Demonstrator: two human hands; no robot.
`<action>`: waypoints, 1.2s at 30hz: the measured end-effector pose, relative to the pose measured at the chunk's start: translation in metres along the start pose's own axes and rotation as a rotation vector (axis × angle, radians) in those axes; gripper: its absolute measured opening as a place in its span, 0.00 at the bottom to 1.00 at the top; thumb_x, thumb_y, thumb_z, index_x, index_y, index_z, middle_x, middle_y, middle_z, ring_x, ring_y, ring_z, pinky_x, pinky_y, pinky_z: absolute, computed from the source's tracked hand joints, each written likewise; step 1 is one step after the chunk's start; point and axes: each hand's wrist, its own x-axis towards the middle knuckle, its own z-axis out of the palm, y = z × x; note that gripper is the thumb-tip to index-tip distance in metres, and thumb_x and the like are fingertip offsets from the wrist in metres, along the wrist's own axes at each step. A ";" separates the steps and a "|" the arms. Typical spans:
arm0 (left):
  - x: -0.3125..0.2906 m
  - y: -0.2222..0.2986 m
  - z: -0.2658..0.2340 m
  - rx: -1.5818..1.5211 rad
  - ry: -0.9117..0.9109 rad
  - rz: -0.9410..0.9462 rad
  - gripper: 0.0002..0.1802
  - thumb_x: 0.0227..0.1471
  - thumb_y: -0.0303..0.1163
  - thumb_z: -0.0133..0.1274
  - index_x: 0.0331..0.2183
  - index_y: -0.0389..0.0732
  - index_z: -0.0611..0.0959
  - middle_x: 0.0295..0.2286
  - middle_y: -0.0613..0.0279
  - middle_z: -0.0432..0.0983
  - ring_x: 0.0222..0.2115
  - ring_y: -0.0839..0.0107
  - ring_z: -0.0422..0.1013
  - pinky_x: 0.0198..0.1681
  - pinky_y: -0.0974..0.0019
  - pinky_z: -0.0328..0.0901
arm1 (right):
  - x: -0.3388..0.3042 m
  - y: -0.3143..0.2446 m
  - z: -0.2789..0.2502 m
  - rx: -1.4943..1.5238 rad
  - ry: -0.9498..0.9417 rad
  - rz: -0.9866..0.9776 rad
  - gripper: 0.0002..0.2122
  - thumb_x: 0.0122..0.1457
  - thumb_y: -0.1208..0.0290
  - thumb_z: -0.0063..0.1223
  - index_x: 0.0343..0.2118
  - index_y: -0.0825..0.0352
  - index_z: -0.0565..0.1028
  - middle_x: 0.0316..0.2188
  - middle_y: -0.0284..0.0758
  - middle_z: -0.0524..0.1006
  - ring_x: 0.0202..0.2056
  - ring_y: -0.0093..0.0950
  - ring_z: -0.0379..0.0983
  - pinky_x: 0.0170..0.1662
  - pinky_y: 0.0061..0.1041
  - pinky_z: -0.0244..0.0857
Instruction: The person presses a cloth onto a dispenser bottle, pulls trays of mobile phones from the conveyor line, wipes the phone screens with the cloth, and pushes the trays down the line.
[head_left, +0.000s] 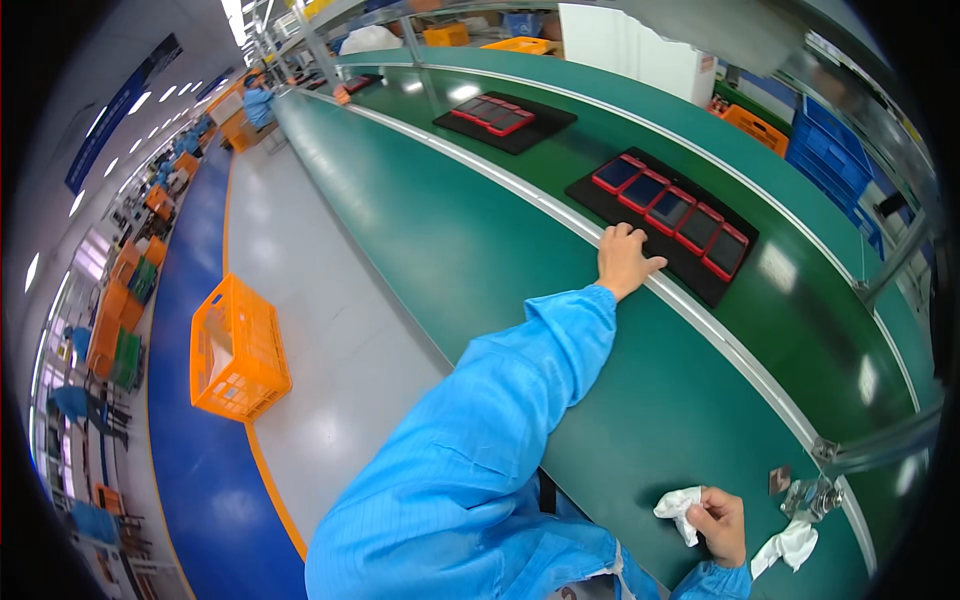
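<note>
My left hand (625, 262) reaches over the metal rail, palm down, its thumb apart from the bent fingers. Its fingertips are at the near edge of a black mat (712, 289) on the dark green conveyor. Several red-framed devices with dark, screen-like panels (670, 208) lie in a row on that mat, just beyond my fingers. Down at the lower right, my right hand (718, 525) pinches a crumpled white cloth (680, 506) above the green worktop. A second white cloth (790, 545) lies beside that hand, next to a clear glass or plastic container (811, 499).
Another black mat (545, 137) with red-framed devices lies farther up the conveyor. The metal rail (740, 345) separates belt from worktop (400, 220). An orange crate (238, 350) stands on the floor at left. Blue crates (828, 150) are stacked at right. A person (258, 103) sits far down the line.
</note>
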 end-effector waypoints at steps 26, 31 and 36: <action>0.023 -0.009 0.041 0.003 -0.066 -0.048 0.37 0.33 0.44 0.60 0.48 0.37 0.75 0.49 0.38 0.62 0.56 0.28 0.50 0.61 0.36 0.44 | 0.017 0.010 -0.019 0.109 0.269 -0.143 0.17 0.62 0.59 0.48 0.38 0.73 0.69 0.32 0.45 0.76 0.26 0.29 0.74 0.29 0.25 0.70; 0.035 -0.013 0.034 0.012 0.066 0.228 0.23 0.30 0.41 0.58 0.30 0.36 0.79 0.31 0.48 0.74 0.40 0.50 0.66 0.49 0.47 0.57 | 0.024 0.002 -0.020 0.194 0.225 -0.090 0.19 0.57 0.61 0.55 0.40 0.76 0.72 0.34 0.46 0.77 0.30 0.34 0.76 0.33 0.30 0.72; 0.039 -0.030 0.018 0.114 0.095 0.365 0.23 0.37 0.32 0.55 0.41 0.39 0.79 0.39 0.51 0.74 0.45 0.53 0.65 0.51 0.50 0.57 | 0.029 -0.006 -0.021 0.314 0.113 -0.012 0.11 0.62 0.70 0.51 0.42 0.72 0.73 0.36 0.40 0.78 0.36 0.29 0.78 0.39 0.24 0.72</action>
